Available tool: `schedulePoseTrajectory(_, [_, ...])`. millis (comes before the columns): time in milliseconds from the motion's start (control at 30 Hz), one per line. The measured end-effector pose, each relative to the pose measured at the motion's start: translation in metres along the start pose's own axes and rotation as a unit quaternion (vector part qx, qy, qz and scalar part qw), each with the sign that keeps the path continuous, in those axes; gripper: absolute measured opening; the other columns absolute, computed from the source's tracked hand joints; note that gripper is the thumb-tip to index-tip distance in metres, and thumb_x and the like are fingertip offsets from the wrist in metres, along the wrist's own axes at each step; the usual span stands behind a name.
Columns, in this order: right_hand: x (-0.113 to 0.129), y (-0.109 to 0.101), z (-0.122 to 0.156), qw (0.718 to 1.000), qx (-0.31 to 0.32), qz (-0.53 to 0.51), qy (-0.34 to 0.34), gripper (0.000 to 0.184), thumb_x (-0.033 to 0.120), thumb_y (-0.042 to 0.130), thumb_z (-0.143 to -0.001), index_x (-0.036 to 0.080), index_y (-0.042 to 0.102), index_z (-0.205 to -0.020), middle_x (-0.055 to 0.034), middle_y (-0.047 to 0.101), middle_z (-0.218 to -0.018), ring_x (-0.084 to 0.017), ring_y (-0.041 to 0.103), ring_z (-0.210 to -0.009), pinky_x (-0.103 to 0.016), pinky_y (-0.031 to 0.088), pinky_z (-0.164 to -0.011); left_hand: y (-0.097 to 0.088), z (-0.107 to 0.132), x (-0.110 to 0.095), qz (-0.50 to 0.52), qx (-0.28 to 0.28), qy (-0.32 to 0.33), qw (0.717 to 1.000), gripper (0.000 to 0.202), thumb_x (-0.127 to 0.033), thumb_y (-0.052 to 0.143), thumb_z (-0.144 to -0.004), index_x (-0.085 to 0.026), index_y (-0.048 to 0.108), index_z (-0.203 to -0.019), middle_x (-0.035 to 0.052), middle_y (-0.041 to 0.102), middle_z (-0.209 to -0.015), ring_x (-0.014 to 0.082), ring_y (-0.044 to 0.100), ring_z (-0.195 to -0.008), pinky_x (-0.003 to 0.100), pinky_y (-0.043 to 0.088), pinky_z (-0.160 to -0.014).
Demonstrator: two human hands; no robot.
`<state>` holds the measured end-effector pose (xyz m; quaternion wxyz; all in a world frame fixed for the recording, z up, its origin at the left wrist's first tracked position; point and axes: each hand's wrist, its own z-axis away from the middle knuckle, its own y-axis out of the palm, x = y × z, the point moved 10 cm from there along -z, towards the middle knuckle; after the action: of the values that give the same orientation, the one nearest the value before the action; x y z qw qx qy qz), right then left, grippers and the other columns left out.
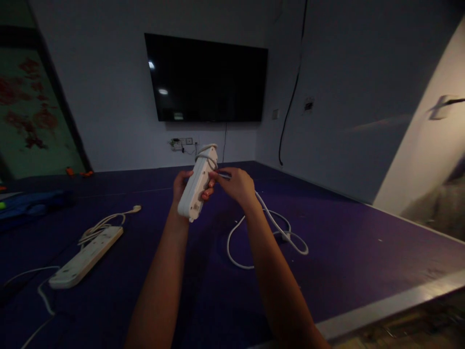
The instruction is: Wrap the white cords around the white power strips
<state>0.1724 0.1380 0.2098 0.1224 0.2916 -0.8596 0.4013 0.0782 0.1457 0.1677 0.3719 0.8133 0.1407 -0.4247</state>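
A white power strip is held up in the air, tilted, with my left hand wrapped round its middle. Part of its cord loops round the far end of the strip. Close against the strip's right side, my right hand pinches the cord between thumb and fingers. From there the rest of the white cable falls in loose loops onto the purple surface, and its plug lies among them.
A second white power strip with a bundled cord rests at the left on the purple surface. Dark blue cloth lies farther left. A television hangs on the back wall above sockets. A pale edge borders the surface at right.
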Motion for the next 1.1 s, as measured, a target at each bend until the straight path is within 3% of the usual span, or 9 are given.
schedulePoseTrajectory(167, [-0.019,-0.014,0.001,0.997,-0.048,-0.021,0.060,0.055,0.072,0.060,-0.063,0.024,0.073,-0.089,-0.0060,0.072,-0.089,-0.023,0.065,-0.085,-0.031,0.045,-0.068,-0.011,-0.003,-0.001,-0.110,0.004,-0.012,0.994,0.044,-0.043,0.049,-0.069,-0.011,0.053,-0.099,0.0107,0.065,-0.072,0.0207,0.062,-0.053,0.028,0.050,-0.043])
schedulePoseTrajectory(333, [-0.028,-0.014,0.001,0.995,-0.049,-0.007,0.088,0.053,0.070,0.064,-0.058,0.022,0.072,-0.080,-0.0072,0.071,-0.080,-0.024,0.064,-0.078,-0.032,0.044,-0.063,-0.026,0.004,0.004,-0.187,-0.085,-0.032,0.978,0.039,-0.039,0.057,-0.075,-0.009,0.058,-0.100,0.0110,0.068,-0.074,0.0217,0.066,-0.058,0.033,0.055,-0.054])
schedulePoseTrajectory(533, [-0.034,-0.007,-0.001,0.993,-0.048,0.017,0.105,0.051,0.068,0.063,-0.060,0.022,0.071,-0.078,-0.0088,0.069,-0.081,-0.023,0.063,-0.077,-0.032,0.044,-0.063,-0.035,0.013,-0.007,-0.324,-0.203,-0.004,0.924,0.043,-0.021,0.080,-0.056,-0.015,0.060,-0.093,0.0041,0.066,-0.072,0.0169,0.062,-0.056,0.029,0.050,-0.054])
schedulePoseTrajectory(633, [-0.036,-0.002,-0.001,0.992,-0.043,0.037,0.113,0.050,0.068,0.063,-0.061,0.022,0.070,-0.081,-0.0088,0.069,-0.083,-0.024,0.064,-0.080,-0.032,0.045,-0.064,-0.043,0.015,-0.018,-0.469,-0.275,0.001,0.839,0.054,-0.021,0.083,-0.050,-0.016,0.059,-0.098,0.0068,0.067,-0.082,0.0211,0.065,-0.071,0.033,0.050,-0.062])
schedulePoseTrajectory(800, [-0.038,0.005,-0.001,0.989,-0.029,0.062,0.128,0.053,0.070,0.062,-0.061,0.022,0.070,-0.084,-0.0095,0.070,-0.086,-0.025,0.065,-0.084,-0.032,0.045,-0.067,-0.029,0.017,-0.032,-0.722,-0.342,0.012,0.602,0.070,-0.031,0.084,-0.049,-0.014,0.053,-0.110,0.0158,0.063,-0.107,0.0314,0.060,-0.101,0.038,0.047,-0.078])
schedulePoseTrajectory(900, [-0.038,0.006,0.000,0.988,-0.028,0.070,0.137,0.054,0.069,0.062,-0.063,0.021,0.070,-0.085,-0.0101,0.070,-0.088,-0.026,0.065,-0.085,-0.033,0.046,-0.068,-0.015,0.021,-0.031,-0.777,-0.364,0.009,0.513,0.083,-0.028,0.082,-0.054,-0.016,0.042,-0.126,0.0182,0.055,-0.119,0.0335,0.058,-0.105,0.039,0.047,-0.081])
schedulePoseTrajectory(1000, [-0.038,0.004,0.000,0.988,-0.029,0.068,0.139,0.049,0.066,0.063,-0.065,0.022,0.070,-0.084,-0.0093,0.070,-0.088,-0.025,0.065,-0.085,-0.032,0.046,-0.069,-0.012,0.024,-0.033,-0.773,-0.379,0.028,0.508,0.088,-0.021,0.078,-0.057,-0.020,0.034,-0.134,0.0173,0.048,-0.126,0.0325,0.058,-0.106,0.040,0.047,-0.083])
schedulePoseTrajectory(1033, [-0.038,0.002,0.000,0.988,-0.031,0.066,0.138,0.048,0.066,0.063,-0.065,0.022,0.070,-0.084,-0.0087,0.070,-0.087,-0.024,0.065,-0.085,-0.031,0.046,-0.069,-0.013,0.024,-0.035,-0.757,-0.380,0.050,0.529,0.089,-0.018,0.077,-0.057,-0.020,0.033,-0.135,0.0167,0.046,-0.127,0.0322,0.056,-0.109,0.040,0.046,-0.086])
schedulePoseTrajectory(1100, [-0.038,-0.002,-0.001,0.990,-0.035,0.054,0.128,0.045,0.064,0.064,-0.065,0.023,0.070,-0.083,-0.0073,0.070,-0.086,-0.023,0.064,-0.084,-0.030,0.045,-0.068,-0.017,0.023,-0.042,-0.689,-0.374,0.120,0.609,0.092,-0.014,0.076,-0.053,-0.021,0.034,-0.134,0.0149,0.045,-0.129,0.0317,0.050,-0.117,0.040,0.043,-0.091])
